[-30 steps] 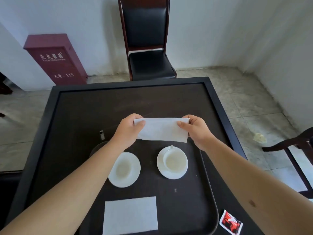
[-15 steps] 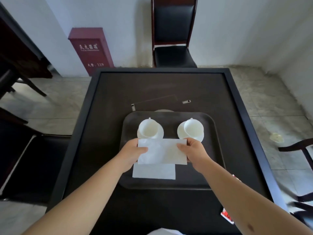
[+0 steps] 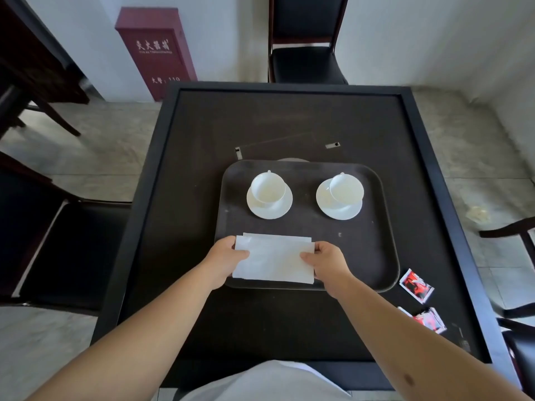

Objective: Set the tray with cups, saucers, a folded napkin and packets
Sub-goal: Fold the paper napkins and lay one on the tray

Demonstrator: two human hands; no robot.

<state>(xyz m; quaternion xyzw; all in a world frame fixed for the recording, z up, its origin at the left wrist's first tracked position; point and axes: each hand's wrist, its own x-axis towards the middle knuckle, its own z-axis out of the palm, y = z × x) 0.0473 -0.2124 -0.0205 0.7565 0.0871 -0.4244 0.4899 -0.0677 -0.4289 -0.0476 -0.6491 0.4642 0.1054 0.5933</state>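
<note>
White paper napkin (image 3: 273, 260) is the main thing right now, held at both short ends over the near edge of the tray (image 3: 373, 235), around 6 o'clock on it. Left hand (image 3: 224, 257) pinches the left end, thumb on top and fingers curled underneath; right hand (image 3: 327, 260) does the same on the right end. Looks like a second white sheet sits right under it, its far edge peeking out, but I can't tell if the held one is touching it or hanging just above.

Dark brown tray sits in the middle of a black table (image 3: 202, 134). Two white cups on white saucers up at the far side: left cup (image 3: 267, 188) on its saucer (image 3: 269, 211) at about 11 o'clock, right cup (image 3: 346, 188) on its saucer (image 3: 338, 211) at about 1 o'clock, well apart from each other.

Off the tray at roughly 4 o'clock, two red-and-white packets lie on the table, one (image 3: 416, 285) just beside the tray corner, the other (image 3: 430, 319) nearer the person. Black chair (image 3: 307, 65) at the table's 12 o'clock, red cabinet (image 3: 157, 50) by the wall.
</note>
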